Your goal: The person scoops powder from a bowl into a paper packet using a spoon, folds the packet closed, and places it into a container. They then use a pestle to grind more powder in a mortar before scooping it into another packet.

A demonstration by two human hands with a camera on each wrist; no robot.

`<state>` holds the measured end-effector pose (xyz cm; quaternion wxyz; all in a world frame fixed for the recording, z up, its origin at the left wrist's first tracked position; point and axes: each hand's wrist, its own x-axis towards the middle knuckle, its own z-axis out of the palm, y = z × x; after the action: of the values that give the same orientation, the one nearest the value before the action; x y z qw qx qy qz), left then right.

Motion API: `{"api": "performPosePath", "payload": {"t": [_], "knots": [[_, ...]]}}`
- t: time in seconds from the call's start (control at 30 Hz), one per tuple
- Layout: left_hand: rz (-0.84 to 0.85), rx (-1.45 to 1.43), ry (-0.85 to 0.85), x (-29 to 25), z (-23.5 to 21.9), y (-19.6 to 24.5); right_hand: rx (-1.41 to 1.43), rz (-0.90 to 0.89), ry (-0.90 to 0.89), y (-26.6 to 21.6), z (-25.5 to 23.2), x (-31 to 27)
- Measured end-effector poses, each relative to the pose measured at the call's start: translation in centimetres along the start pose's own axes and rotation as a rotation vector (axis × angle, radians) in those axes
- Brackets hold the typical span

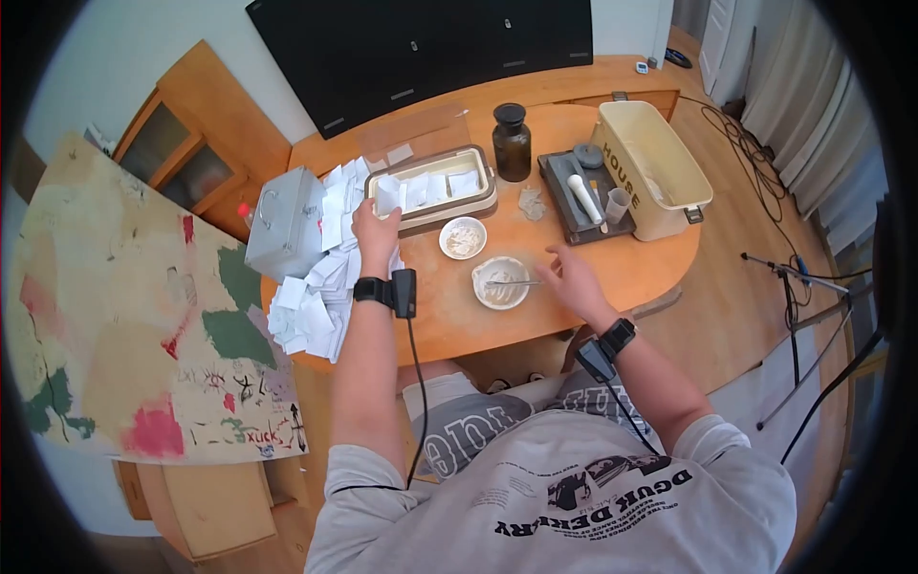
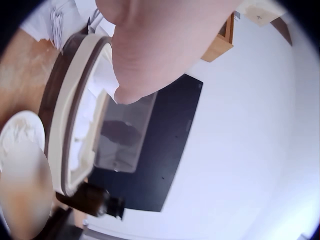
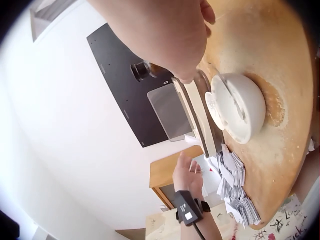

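My left hand [image 1: 376,232] is at the left end of a cream-and-brown lidless box [image 1: 490,198] that holds several folded white paper packets [image 1: 418,191]. Its fingertips are right at the leftmost packet [image 1: 387,197]; in the left wrist view the thumb [image 2: 131,92] overlaps the box's inside, apart from the other fingers. My right hand [image 1: 574,284] hovers beside a white mortar [image 1: 486,299], fingers loosely bent and holding nothing. A thin metal spatula [image 1: 512,283] lies across the mortar, its handle end near these fingers. Pale powder coats the mortar's inside.
A small white dish [image 1: 463,238] of pale powder stands behind the mortar. Loose white papers [image 1: 311,301] pile up by a metal case [image 1: 284,222] at left. Behind are a dark bottle [image 1: 513,148], a black tray [image 1: 557,182] with a pestle [image 1: 583,199], and a cream bin [image 1: 660,134].
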<state>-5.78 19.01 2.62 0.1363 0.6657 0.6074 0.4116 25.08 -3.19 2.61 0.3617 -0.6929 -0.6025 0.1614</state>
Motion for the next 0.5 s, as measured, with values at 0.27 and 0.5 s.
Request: {"api": "performPosePath", "payload": {"t": [0.27,0.5], "knots": [[0.006,0.295,-0.238,4.6,1.8,-2.1,0.327,0.127,-0.114,0.8,2.5,-0.8],[-0.038,0.44,-0.344,6.6,2.5,-2.5,0.39,-0.042,-0.126,-2.8,1.7,-0.5]]}}
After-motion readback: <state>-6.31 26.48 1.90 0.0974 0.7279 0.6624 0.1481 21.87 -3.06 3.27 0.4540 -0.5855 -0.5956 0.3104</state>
